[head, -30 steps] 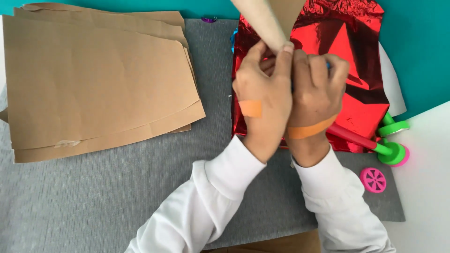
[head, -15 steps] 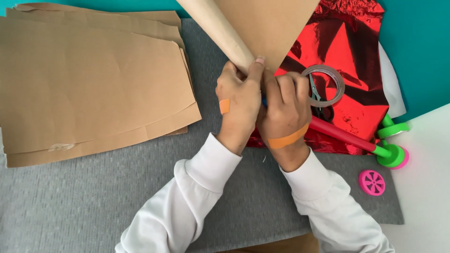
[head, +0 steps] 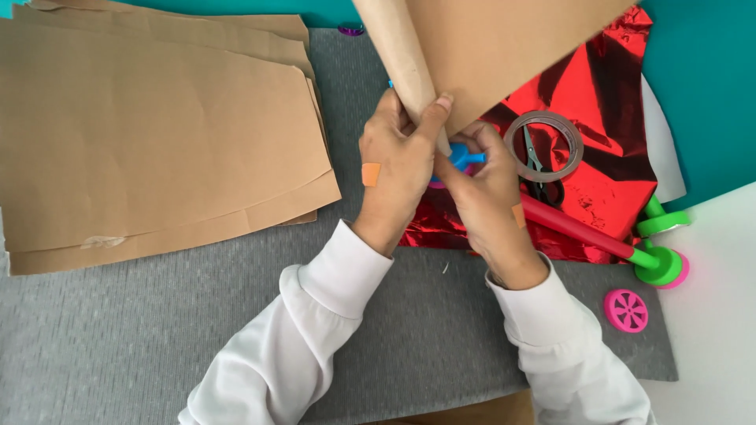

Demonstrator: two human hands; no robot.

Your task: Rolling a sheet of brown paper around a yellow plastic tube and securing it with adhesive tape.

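My left hand [head: 398,169] grips the lower end of a roll of brown paper [head: 402,59] that rises toward the top of the view, with a loose brown sheet [head: 512,47] unrolled to its right. My right hand [head: 488,197] is closed on a small blue plastic piece [head: 465,157] just under the roll's end. Both hands hover over a crinkled sheet of shiny red foil [head: 606,157] on a grey felt mat [head: 157,338]. Both sleeves are white.
A stack of brown paper sheets [head: 157,134] covers the mat's left half. On the foil lie a ring of tape [head: 545,145] and small scissors [head: 539,177]. A red rod with green and pink ends [head: 622,244] and a pink wheel [head: 626,309] lie at right.
The brown roll has swung further into view, and its sheet now covers more of the foil. My hands shifted left and down. The tape ring, scissors and blue piece became visible.
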